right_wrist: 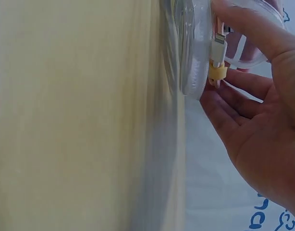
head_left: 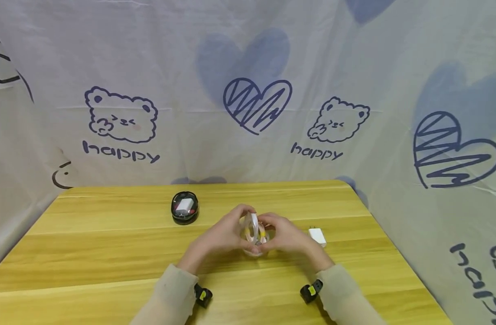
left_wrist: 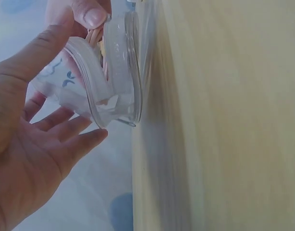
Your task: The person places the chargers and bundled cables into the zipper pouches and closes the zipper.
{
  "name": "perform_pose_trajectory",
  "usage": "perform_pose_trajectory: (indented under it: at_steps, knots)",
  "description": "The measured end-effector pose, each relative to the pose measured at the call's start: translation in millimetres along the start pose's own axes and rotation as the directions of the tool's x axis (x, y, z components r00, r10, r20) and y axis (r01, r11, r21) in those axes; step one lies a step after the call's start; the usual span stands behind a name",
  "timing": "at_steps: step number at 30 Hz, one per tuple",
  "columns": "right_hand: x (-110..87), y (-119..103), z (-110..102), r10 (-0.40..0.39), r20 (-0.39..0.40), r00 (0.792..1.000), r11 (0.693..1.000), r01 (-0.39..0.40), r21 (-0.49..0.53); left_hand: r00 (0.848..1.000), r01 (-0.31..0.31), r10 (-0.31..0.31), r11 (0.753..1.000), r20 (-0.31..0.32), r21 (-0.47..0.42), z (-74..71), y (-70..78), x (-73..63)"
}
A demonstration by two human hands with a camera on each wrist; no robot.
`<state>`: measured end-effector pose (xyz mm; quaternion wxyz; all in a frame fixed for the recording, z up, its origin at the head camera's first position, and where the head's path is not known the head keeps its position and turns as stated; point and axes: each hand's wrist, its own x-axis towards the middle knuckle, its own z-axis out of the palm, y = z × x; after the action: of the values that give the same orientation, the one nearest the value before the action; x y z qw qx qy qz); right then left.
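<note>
Left of the white charger [head_left: 317,237], the left hand [head_left: 228,229] pinches one side of an open clear case [left_wrist: 121,57], the right hand [head_left: 286,234] the other, a cable [right_wrist: 218,50] inside. Behind the charger, the cloth [head_left: 256,155] reads "happy".

The left hand [head_left: 225,230] and right hand [head_left: 287,234] partly hide a clear case [right_wrist: 194,53] and the cable [right_wrist: 218,50] inside. The right wrist view's top edge crops the case; the head view's bottom edge crops both sleeves [head_left: 170,291].
</note>
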<state>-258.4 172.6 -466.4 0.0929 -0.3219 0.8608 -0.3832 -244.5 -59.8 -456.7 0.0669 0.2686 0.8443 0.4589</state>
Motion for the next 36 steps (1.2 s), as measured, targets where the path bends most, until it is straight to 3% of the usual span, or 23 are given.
perform_pose_trajectory:
  at_steps: [14,21,27,36]
  knots:
    - [-1.4,-2,3,0.043,0.045,0.998,0.997,-0.04,-0.071,0.996,0.011,0.002,0.99,0.087,-0.14,-18.6,-9.1,-9.5]
    - [-1.2,-4,2,0.043,0.07,0.997,0.995,-0.037,-0.089,0.989,0.04,-0.006,0.971,0.146,-0.237,-30.1,-13.9,-12.4]
    - [0.2,-5,0,0.032,0.095,0.995,0.995,-0.023,-0.095,0.985,0.057,-0.012,0.966,0.174,-0.253,-37.6,-14.0,-16.2]
    - [-0.7,-8,0,0.02,0.144,0.989,0.992,-0.001,-0.13,0.984,0.042,0.005,0.965,0.177,-0.26,-35.7,-11.0,-15.1]
